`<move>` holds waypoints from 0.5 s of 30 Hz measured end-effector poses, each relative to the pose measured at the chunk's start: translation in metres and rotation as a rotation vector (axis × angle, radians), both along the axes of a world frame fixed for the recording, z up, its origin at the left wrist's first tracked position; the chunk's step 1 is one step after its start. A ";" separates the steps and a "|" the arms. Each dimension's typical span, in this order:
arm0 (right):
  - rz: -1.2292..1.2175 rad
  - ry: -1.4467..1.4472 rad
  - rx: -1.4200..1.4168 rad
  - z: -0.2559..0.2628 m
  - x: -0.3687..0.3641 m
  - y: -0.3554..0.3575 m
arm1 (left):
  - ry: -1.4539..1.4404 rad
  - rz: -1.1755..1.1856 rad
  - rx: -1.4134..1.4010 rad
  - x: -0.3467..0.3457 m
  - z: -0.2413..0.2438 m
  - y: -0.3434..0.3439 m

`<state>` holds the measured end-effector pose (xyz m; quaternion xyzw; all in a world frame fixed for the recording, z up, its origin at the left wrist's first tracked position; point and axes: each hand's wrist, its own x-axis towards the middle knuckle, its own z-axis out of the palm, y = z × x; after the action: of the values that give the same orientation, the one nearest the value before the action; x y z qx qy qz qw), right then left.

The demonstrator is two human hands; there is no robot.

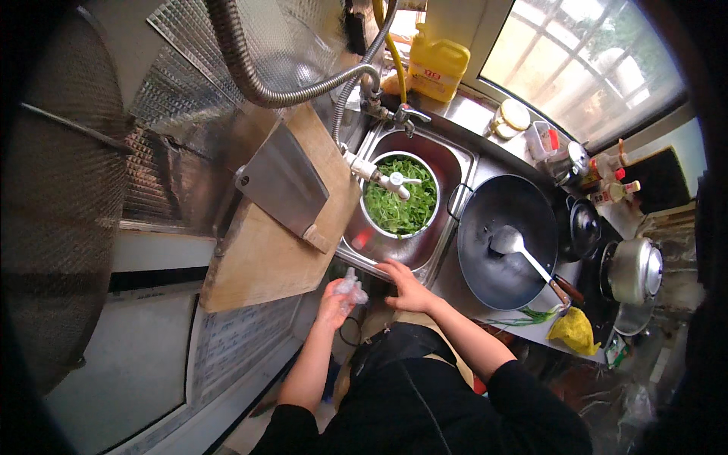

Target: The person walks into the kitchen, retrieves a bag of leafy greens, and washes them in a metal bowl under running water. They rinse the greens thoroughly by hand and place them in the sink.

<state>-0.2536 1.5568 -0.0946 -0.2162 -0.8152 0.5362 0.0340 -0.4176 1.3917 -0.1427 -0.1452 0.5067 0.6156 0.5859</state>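
My left hand (336, 301) is closed on a crumpled clear plastic bag (352, 287), in front of the sink's near edge. My right hand (406, 287) has its fingers apart and holds nothing; its fingertips are at the near rim of the stainless steel sink (418, 263). In the sink stands a round metal pot (437, 211) full of leafy greens (406, 207), under a white-handled tap (396, 182). Left of the sink, a cleaver (287, 182) lies on a thick wooden cutting board (267, 256).
A wok (512, 278) with a metal spatula (507, 240) stands right of the sink, near scallions (526, 317) and a yellow cloth (574, 333). Farther right are a lidded pot (631, 270) and bottles (611, 194). A yellow jug (438, 68) stands behind the sink. A flexible metal hose (273, 96) arches overhead.
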 end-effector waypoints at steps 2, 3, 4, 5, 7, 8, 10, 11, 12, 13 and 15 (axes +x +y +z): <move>-0.170 -0.003 -0.109 -0.017 0.011 -0.001 | 0.013 0.108 -0.053 -0.014 -0.049 -0.024; -0.280 -0.018 -0.160 -0.035 0.020 -0.001 | 0.039 0.147 -0.176 -0.020 -0.065 -0.027; -0.387 -0.032 -0.213 -0.055 0.027 -0.002 | 0.070 0.189 -0.302 -0.026 -0.083 -0.030; -0.452 -0.056 -0.302 -0.050 0.028 -0.001 | 0.086 0.220 -0.265 -0.034 -0.111 -0.043; -0.562 -0.039 -0.446 -0.055 0.038 0.005 | 0.070 0.211 -0.430 -0.043 -0.138 -0.046; -0.619 -0.049 -0.441 -0.055 0.039 0.007 | 0.062 0.208 -0.508 -0.046 -0.151 -0.044; -0.659 -0.025 -0.510 -0.053 0.043 0.007 | 0.057 0.190 -0.486 -0.053 -0.176 -0.046; -0.670 -0.012 -0.504 -0.055 0.046 0.006 | 0.052 0.184 -0.467 -0.054 -0.185 -0.044; -0.676 0.001 -0.499 -0.057 0.047 0.005 | 0.061 0.141 -0.483 -0.056 -0.193 -0.047; -0.682 0.015 -0.490 -0.059 0.049 0.005 | 0.071 0.097 -0.494 -0.059 -0.198 -0.046; -0.739 0.023 -0.512 -0.064 0.058 0.006 | 0.056 0.029 -0.566 -0.052 -0.179 -0.021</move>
<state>-0.1953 1.5631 -0.1587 -0.4882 -0.5239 0.6750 0.1777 -0.4695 1.3704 -0.3218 -0.2930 0.6723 0.4620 0.4988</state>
